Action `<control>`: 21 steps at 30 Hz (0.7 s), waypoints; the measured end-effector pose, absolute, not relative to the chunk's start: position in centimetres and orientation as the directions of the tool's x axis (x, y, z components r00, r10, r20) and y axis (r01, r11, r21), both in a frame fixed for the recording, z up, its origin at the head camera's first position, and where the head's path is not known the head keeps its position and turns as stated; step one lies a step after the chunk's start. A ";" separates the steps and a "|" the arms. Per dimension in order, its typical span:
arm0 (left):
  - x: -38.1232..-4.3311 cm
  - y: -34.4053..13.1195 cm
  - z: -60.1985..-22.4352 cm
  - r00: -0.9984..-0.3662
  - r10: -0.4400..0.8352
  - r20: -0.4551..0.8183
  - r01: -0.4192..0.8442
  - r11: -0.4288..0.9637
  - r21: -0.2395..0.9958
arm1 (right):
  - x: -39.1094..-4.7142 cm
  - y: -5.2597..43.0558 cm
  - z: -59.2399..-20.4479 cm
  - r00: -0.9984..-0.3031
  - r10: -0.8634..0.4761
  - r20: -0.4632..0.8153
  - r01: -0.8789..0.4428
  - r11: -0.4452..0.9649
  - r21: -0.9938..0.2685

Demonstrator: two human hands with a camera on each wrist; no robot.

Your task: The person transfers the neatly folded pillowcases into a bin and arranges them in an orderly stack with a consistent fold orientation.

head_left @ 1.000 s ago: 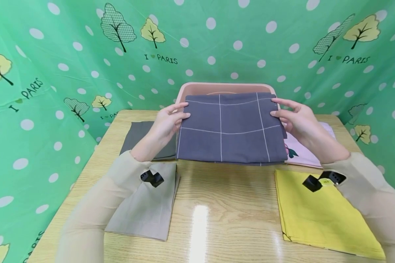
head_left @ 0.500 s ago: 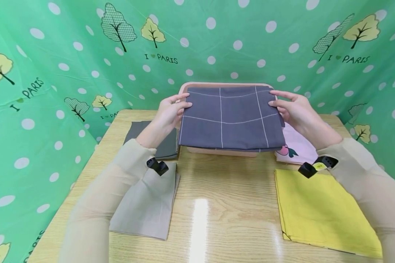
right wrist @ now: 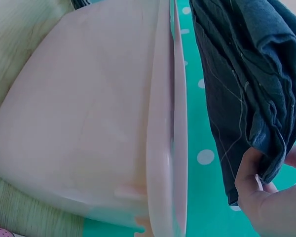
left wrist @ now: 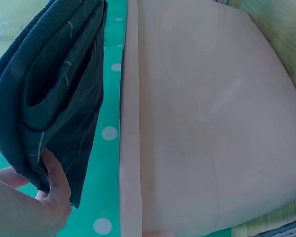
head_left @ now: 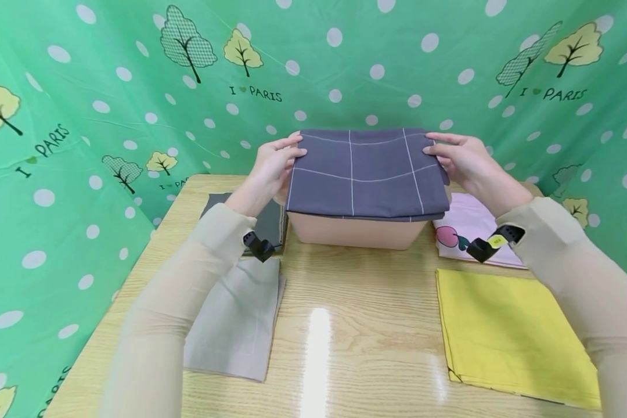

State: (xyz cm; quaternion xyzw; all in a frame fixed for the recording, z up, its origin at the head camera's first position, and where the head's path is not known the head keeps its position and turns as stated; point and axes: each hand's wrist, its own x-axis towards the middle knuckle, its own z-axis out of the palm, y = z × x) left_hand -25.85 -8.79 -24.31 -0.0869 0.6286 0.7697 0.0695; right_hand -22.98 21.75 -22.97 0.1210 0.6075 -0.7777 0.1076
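A folded dark grey cloth point(head_left: 368, 168) with white grid lines is stretched between both hands, over the pink plastic bin point(head_left: 355, 232). At its left far corner, my left hand point(head_left: 269, 165) pinches the edge between thumb and fingers. My right hand point(head_left: 465, 159) grips the right far corner in the same way. The left wrist view shows the cloth's layered folds point(left wrist: 49, 89) apart from the bin's rim point(left wrist: 130, 118). From the right wrist, the folds point(right wrist: 256, 74) also stand clear of the rim. The cloth hides the bin's opening in the head view.
On the wooden table point(head_left: 366, 325) lie several folded cloths: dark grey point(head_left: 271, 226) and light grey point(head_left: 235, 325) on the left, pink with a cherry print point(head_left: 465, 217) and yellow point(head_left: 512, 331) on the right. A green dotted curtain point(head_left: 376, 46) surrounds the table's back and sides.
Both hands have moved away from the body and upward in the head view, carrying the grid cloth over the bin. More of the bin's front wall shows below the cloth.
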 end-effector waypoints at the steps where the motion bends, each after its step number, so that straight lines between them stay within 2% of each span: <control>1: -26.0 -8.8 -24.3 -0.976 -0.004 -0.218 -0.213 -0.198 0.957 | -23.1 21.7 -22.9 -0.946 -0.021 -0.322 0.318 -0.235 -0.918; 14: -27.9 -8.6 -24.4 -0.964 -0.054 -0.261 -0.251 -0.144 0.957 | -25.0 21.1 -22.4 -0.926 0.026 -0.376 0.370 -0.124 -0.921; 21: -28.5 -8.5 -24.5 -0.960 -0.085 -0.267 -0.258 -0.102 0.961 | -25.9 21.0 -22.4 -0.926 0.018 -0.376 0.372 -0.119 -0.921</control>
